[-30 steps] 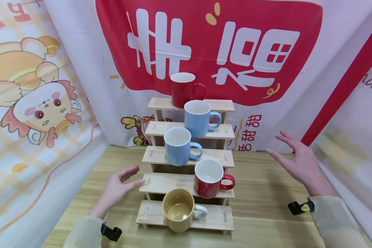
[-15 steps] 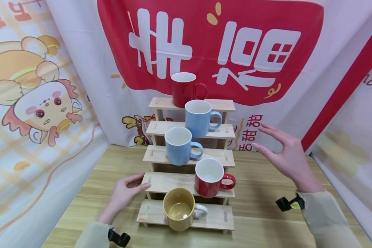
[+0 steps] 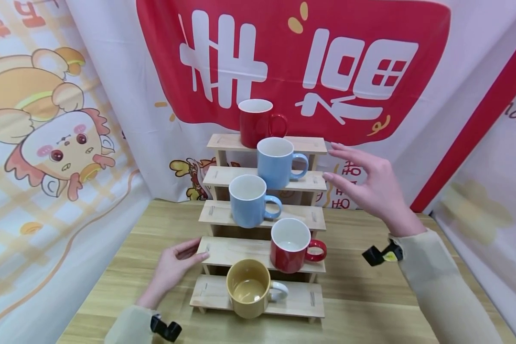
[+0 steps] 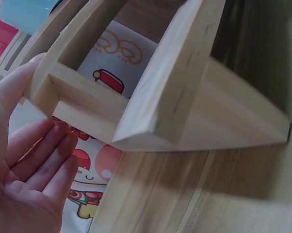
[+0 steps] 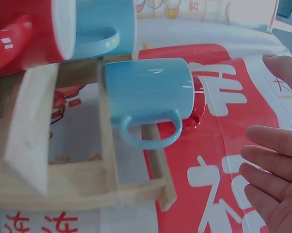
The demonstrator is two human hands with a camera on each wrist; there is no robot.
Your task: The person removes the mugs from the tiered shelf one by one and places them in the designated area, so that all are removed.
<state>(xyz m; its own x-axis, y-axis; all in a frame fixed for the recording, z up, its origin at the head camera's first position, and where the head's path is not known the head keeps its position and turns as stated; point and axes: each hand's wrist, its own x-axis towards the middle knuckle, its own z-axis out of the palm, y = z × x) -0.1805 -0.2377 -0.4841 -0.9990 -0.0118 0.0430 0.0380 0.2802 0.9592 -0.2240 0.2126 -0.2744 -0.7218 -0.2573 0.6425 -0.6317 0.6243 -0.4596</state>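
Note:
A stepped wooden stand (image 3: 236,251) bears mugs on its steps. From top to bottom they are a red mug (image 3: 255,125), a light blue mug (image 3: 272,165), another light blue mug (image 3: 246,208), a red mug with white inside (image 3: 285,258) and a mustard mug (image 3: 248,306) with a white handle. My left hand (image 3: 172,267) holds the left end of the second-lowest step, the thumb (image 4: 24,77) against its edge and the fingers below. My right hand (image 3: 370,186) hovers beside the upper right steps, fingers extended and apart from the upper blue mug.
The stand is on a wood-grain table (image 3: 370,296). Behind it hangs a white cloth with a red printed panel (image 3: 279,71). Printed cloth (image 3: 47,157) also hangs on the left, and more on the right. Black cameras (image 3: 165,328) are strapped to both wrists.
My left hand has moved right onto the stand's left end and stays there. My right hand has travelled left and up, nearer the upper steps. The mugs stay on their steps.

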